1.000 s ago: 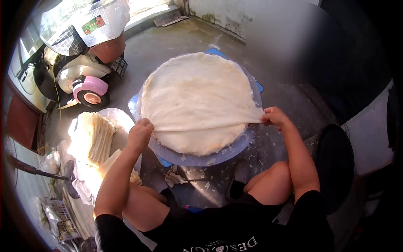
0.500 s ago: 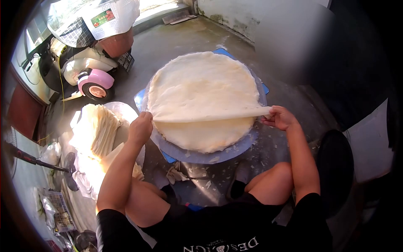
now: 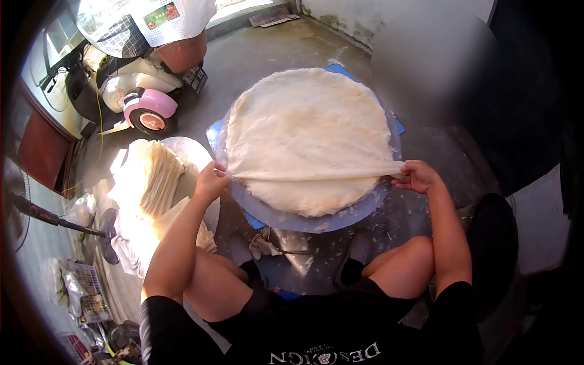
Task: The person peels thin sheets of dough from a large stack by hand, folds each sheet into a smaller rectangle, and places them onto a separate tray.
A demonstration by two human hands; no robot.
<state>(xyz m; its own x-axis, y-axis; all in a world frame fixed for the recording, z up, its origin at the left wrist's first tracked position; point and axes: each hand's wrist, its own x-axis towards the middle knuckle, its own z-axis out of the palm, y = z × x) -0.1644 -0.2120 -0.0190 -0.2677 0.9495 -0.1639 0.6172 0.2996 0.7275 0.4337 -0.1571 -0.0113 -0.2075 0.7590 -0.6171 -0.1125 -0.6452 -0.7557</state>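
A large, thin, pale pancake-like sheet (image 3: 307,121) lies over a stack of similar round sheets (image 3: 313,198). Its near edge is folded back in a straight line across the stack. My left hand (image 3: 212,182) pinches the left end of that fold, and my right hand (image 3: 418,176) grips the right end with its fingers partly curled. Beneath the stack is a round bluish base (image 3: 286,224), resting on something blue (image 3: 214,135) whose corners stick out. Left of my left arm, folded pale sheets (image 3: 146,176) are piled on a round white surface (image 3: 204,159).
A scooter with a pink-fendered wheel (image 3: 151,112) stands at upper left. A black pole (image 3: 58,220) reaches in from the left, above a wire basket (image 3: 91,295). Pale flakes and a crumpled cloth or glove (image 3: 264,244) lie on the floor near my feet. A dark round object (image 3: 493,255) stands at right.
The fold has come slightly toward me over the stack, and the held edge lies lower and flatter. Both hands keep their hold. The whole view has shifted slightly.
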